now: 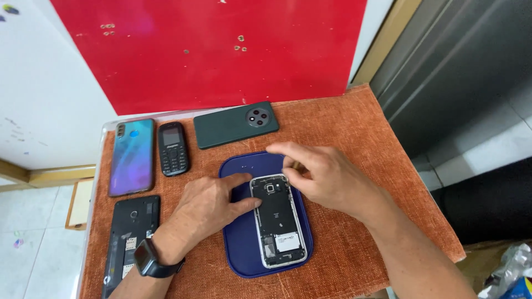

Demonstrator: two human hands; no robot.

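A smartphone with its back cover off lies face down on a dark blue mat, showing black inner parts and a silver frame. My left hand, with a black watch on the wrist, presses its thumb and forefinger against the phone's left edge. My right hand touches the phone's top right corner, fingers pinched together there; whether it holds a small tool or part I cannot tell.
An orange cloth covers the small table. On it lie a blue-purple smartphone, a black keypad phone, a dark green phone and another opened black phone. A red board stands behind. The table edge drops off at right.
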